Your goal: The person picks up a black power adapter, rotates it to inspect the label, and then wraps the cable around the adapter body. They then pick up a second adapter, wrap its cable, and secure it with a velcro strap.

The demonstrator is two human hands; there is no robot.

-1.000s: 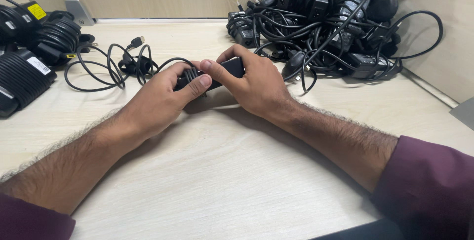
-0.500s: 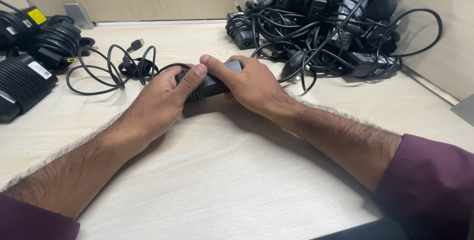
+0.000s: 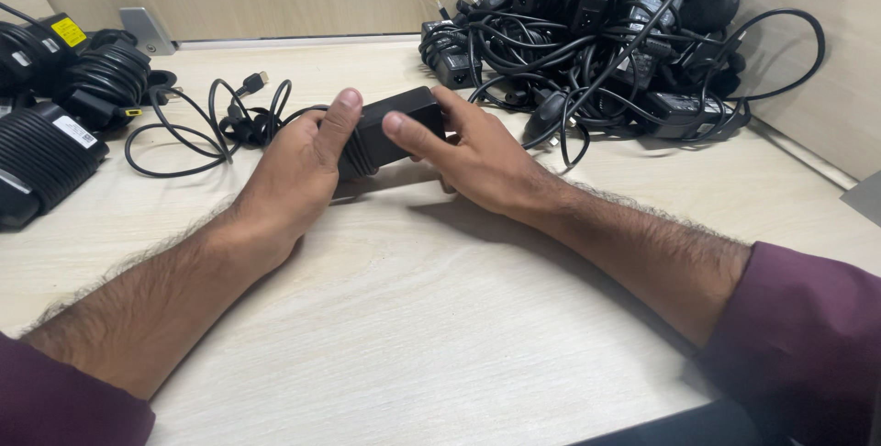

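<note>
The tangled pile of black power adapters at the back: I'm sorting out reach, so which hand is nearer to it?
Right. The right hand lies just short of the tangled pile of black power adapters; the left hand is farther off, beyond the black adapter brick.

Matt black plastic adapter (image 3: 390, 129), pale smooth wood-grain table (image 3: 440, 317)

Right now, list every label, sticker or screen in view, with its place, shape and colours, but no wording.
Yellow sticker: small rectangle on a black adapter, far left by the wall.
White label: small rectangle on the ribbed black power adapter at the left edge.
No screens or signs show.
</note>
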